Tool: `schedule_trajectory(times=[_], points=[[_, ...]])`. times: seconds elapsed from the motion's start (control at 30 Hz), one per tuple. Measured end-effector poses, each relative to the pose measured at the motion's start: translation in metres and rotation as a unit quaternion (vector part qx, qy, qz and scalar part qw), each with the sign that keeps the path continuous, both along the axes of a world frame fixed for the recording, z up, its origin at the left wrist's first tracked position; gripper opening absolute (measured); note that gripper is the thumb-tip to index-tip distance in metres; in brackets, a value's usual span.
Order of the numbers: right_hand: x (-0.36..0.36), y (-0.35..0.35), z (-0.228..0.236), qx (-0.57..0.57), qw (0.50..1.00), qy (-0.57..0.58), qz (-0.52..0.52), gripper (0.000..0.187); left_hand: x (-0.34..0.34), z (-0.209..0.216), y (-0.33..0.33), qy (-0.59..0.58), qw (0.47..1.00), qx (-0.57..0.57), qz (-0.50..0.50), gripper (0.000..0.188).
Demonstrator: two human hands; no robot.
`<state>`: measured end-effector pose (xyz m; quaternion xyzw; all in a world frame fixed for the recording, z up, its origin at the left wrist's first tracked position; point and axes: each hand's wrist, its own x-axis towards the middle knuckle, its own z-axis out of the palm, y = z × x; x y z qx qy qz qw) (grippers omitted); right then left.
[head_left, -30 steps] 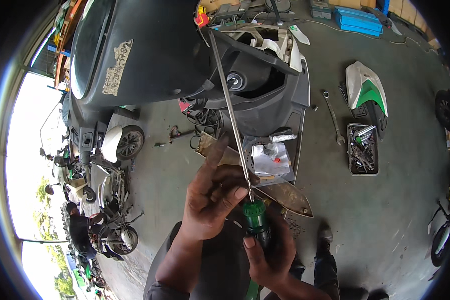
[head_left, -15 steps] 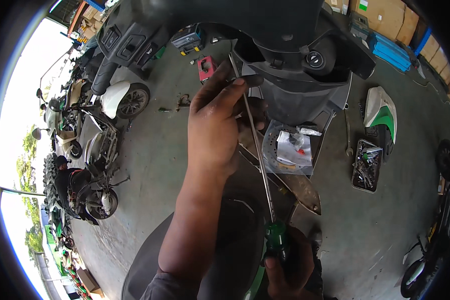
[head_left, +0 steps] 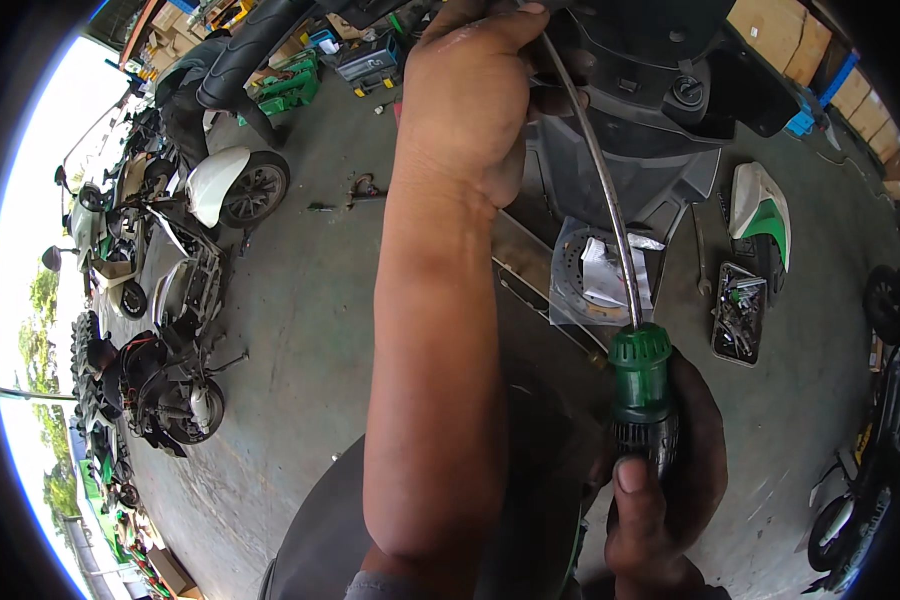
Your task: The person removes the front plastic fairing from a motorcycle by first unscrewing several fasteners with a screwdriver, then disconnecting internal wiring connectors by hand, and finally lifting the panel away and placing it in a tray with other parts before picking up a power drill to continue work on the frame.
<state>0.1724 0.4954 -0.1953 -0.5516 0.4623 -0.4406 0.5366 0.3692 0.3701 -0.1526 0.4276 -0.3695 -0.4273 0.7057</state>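
My right hand [head_left: 685, 470] is closed around the green and black handle of a long screwdriver [head_left: 642, 375]. The metal shaft slants up and to the left, away from that hand. Near the shaft's upper end my left hand [head_left: 470, 100] is closed, its thumb against the shaft and darkened fingers behind it. The tip is hidden by this hand and the frame's top. Beyond the hands stands a scooter's dark front panel [head_left: 620, 175] with a round ignition lock [head_left: 688, 90]. Below the panel lies a clear bag [head_left: 570, 290] with a brake disc and papers.
A metal tray [head_left: 720, 345] of small tools lies on the right floor, near a wrench [head_left: 703, 265] and a white-green body panel [head_left: 765, 215]. At left a person [head_left: 130, 385] crouches beside a partly stripped motorcycle [head_left: 195, 290]. Toolboxes [head_left: 370, 65] stand at the back.
Both hands and the screwdriver have shifted up and to the right in view. My left hand now reaches the top edge, and the handle appears larger. The view itself has shifted.
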Motion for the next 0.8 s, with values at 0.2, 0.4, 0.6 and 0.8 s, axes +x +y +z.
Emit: schedule_trajectory(times=[0.2, 0.4, 0.6, 0.8], points=[[0.001, -0.011, -0.001, -0.037, 0.999, -0.007, -0.013, 0.075, 0.005, -0.021, -0.022, 0.089, 0.994, -0.056, -0.015, 0.02], [0.004, -0.009, 0.001, -0.044, 0.999, -0.019, 0.001, 0.073, 0.01, -0.018, -0.016, 0.082, 0.993, -0.079, -0.036, 0.023], [-0.002, -0.012, -0.002, -0.035, 0.999, -0.03, 0.013, 0.076, 0.002, -0.012, -0.017, 0.123, 0.989, -0.08, -0.033, 0.024], [0.0, -0.013, 0.001, -0.02, 0.998, -0.05, 0.012, 0.077, 0.005, -0.017, -0.018, 0.128, 0.987, -0.092, -0.04, 0.024]])
